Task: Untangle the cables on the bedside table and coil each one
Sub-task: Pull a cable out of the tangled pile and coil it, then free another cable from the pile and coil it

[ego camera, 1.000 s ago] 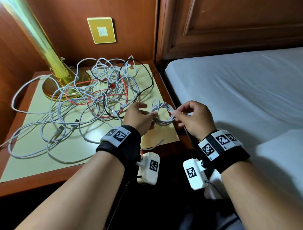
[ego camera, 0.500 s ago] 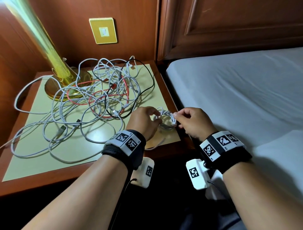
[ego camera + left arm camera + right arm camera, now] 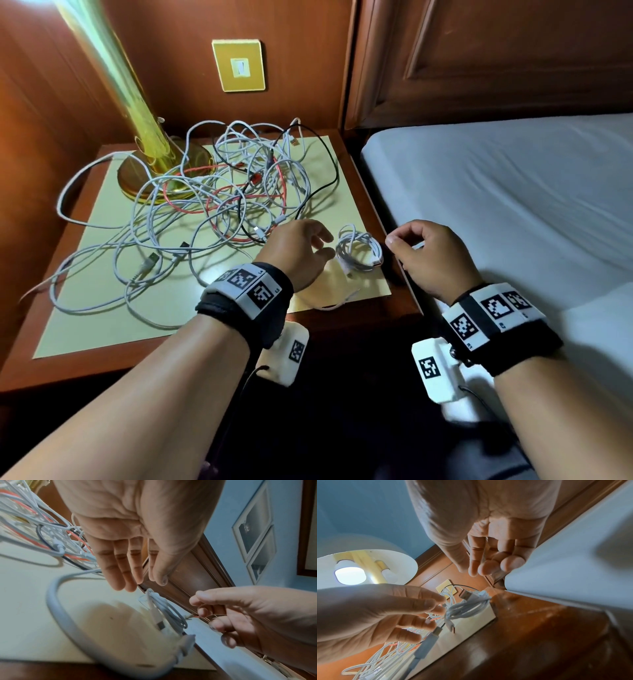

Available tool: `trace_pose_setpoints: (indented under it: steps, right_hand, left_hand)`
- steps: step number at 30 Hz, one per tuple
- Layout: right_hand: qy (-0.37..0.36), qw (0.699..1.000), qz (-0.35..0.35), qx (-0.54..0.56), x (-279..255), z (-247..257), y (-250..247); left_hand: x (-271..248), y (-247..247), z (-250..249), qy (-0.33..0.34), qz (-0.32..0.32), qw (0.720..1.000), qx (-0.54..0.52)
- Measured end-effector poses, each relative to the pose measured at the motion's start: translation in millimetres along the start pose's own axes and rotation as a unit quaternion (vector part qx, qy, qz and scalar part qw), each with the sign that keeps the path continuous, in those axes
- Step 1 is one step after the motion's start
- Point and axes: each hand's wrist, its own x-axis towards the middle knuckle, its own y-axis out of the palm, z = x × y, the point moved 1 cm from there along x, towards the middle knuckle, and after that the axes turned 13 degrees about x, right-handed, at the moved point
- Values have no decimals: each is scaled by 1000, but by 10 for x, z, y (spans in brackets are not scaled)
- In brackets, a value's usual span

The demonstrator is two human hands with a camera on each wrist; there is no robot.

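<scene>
1. Coiled white cable (image 3: 359,247) lies flat on the pale worktop (image 3: 102,308), near-right corner, btwn both hands, touching neither. USB plug sits on top of the bundle in the right wrist view; other plug pokes out toward the near edge.
2. Left hand (image 3: 296,251) hovers just left of the coil, fingers (image 3: 118,566) straight-ish & relaxed, holding nothing.
3. Right hand (image 3: 433,255) is just right of it, over the gap btwn worktop & bed (image 3: 513,205); fingers (image 3: 489,566) loosely curled, nothing in them.
4. Tangle (image 3: 219,205) of white, red & black cables covers the middle & back of the worktop, some loops draped on the brass lamp base (image 3: 161,171). One loose white end trails under the left wrist.
5. Step, as I read it: 1st coil finished & set down; rest not yet untangled.
6. Next prob calls for picking one free plug end w/ the left hand, tracing it thru the knot, lifting loops off the lamp base w/o dragging the done coil or letting it spring open.
</scene>
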Motion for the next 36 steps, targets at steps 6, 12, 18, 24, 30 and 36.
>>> trace_pose_setpoints:
  steps: [6, 12, 18, 24, 30, 36]
  right_hand:
    - [-33, 998, 43, -33, -205, 215, 63]
    - [-57, 982, 169, -58, -403, 518, 353]
    - [-55, 958, 267, -89, -478, 844, 564]
    - [-13, 950, 306, -55, -373, 1218, 873]
    - [-2, 942, 328, -68, -299, 1407, 1400]
    - [-6, 908, 394, -141, -324, 1564, 1855]
  left_hand:
    - [-348, -136, 348, 99, 173, 969, 147]
    - [-541, -306, 722, 48, 154, 967, 197]
    - [-736, -471, 1005, 8, 149, 971, 188]
    - [-910, -603, 1171, 4, 75, 995, 67]
    - [-1096, -950, 1688, -125, -49, 988, 82]
    - [-1170, -1071, 2233, -298, -1, 937, 181]
